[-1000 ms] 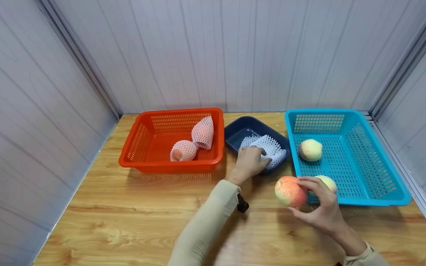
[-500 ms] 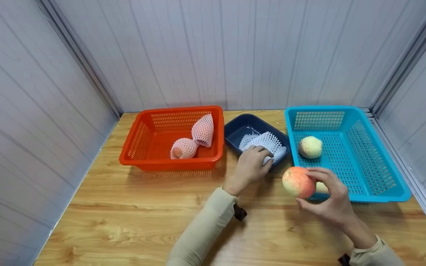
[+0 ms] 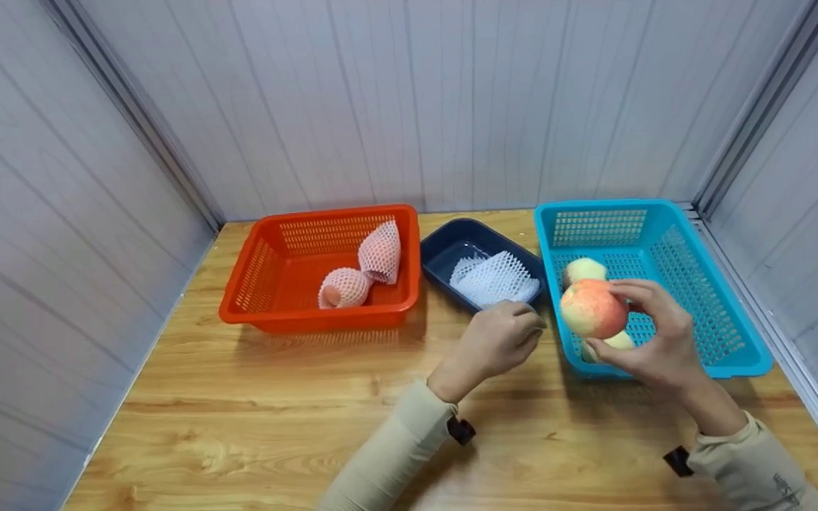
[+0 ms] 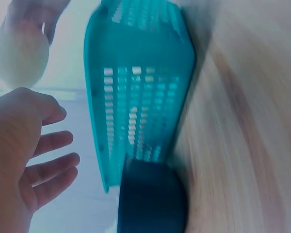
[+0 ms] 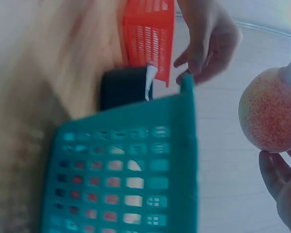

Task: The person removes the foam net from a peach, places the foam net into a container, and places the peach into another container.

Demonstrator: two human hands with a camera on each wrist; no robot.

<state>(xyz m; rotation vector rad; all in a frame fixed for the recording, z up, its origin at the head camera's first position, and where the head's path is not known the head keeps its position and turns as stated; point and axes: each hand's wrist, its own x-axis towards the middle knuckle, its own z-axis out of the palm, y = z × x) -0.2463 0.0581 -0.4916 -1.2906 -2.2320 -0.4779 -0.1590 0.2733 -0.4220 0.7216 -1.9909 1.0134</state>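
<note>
Above the wooden table [image 3: 238,419], a held peach [image 3: 593,309] partly hides another peach [image 3: 586,268].

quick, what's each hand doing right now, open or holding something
Left hand: open, holding nothing.
Right hand: closed on a red-and-yellow peach.

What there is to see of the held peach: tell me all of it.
The peach is round and bare, blushing orange-red on one side and pale yellow on the other; the right wrist view shows fine red speckling. Its surface looks matte; whether it is real fruit can't be told. It appears whole, with no damage visible. The right hand pinches it in the air above the blue basket, clear of the rim. Nothing else seems to touch it.
</note>
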